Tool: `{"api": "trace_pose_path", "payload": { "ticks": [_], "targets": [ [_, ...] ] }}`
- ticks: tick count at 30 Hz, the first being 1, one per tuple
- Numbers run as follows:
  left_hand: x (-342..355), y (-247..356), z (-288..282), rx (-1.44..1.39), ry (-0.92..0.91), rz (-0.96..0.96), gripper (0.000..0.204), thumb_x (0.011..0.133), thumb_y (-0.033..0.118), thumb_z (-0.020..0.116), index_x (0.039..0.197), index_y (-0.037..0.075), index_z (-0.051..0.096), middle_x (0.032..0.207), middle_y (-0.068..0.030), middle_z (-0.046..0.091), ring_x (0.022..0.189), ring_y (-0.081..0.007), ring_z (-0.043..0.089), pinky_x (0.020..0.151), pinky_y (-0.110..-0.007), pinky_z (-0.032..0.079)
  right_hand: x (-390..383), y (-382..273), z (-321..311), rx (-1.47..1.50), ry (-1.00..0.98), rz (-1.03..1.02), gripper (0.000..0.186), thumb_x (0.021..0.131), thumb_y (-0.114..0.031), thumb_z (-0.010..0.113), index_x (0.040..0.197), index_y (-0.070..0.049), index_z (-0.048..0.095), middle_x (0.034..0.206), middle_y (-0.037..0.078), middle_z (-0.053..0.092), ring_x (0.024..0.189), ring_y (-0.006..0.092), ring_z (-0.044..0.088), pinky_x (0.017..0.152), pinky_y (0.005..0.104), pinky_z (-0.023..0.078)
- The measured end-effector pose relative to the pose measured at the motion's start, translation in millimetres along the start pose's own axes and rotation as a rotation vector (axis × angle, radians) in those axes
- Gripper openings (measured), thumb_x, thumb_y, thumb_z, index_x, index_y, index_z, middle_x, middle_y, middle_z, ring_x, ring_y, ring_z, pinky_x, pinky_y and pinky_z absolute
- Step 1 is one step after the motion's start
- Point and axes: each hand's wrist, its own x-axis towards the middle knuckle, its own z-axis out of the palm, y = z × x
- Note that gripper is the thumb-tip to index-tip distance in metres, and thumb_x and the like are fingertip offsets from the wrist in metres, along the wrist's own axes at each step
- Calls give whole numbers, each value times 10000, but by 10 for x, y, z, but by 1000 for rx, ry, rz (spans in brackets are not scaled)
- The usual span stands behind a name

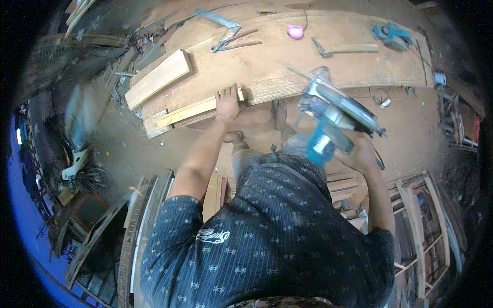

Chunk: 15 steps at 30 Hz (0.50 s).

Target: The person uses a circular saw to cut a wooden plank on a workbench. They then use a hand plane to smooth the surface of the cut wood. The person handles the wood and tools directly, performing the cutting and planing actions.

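At bench edge point(277, 95) | wood strip point(190, 111), long axis rising rightward | left fingers point(228, 93) slightly spread atop | right fingers point(349, 160) seemingly gripping saw point(334, 111)

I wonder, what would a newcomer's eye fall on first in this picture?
Most likely the blue-and-silver circular saw, held in the right hand right of centre. Next, the left hand resting on the pale-yellow wooden strip at the near edge of the brown wooden workbench. The rounded bright-pink tape measure also stands out near the bench's far side.
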Motion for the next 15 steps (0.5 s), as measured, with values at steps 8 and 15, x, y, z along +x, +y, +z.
{"api": "trace_pose_path", "payload": {
  "ticks": [8,15],
  "targets": [
    [-110,-475,-1002,-260,-198,-29,602,736,234,876,1252,70,614,1129,-166,698,1087,-375,664,943,-480,519,-776,863,-25,70,133,152,429,724,-209,765,1117,-41,730,921,204,741,871,373,726,791,453,557],
    [-378,-709,-2656,-491,-18,73,647,725,246,930,1264,62,623,1154,-145,711,1082,-309,702,932,-391,548,-880,741,-1,269,98,228,441,742,-263,769,1131,-60,719,935,206,748,894,385,731,799,462,566]
  ]
}}
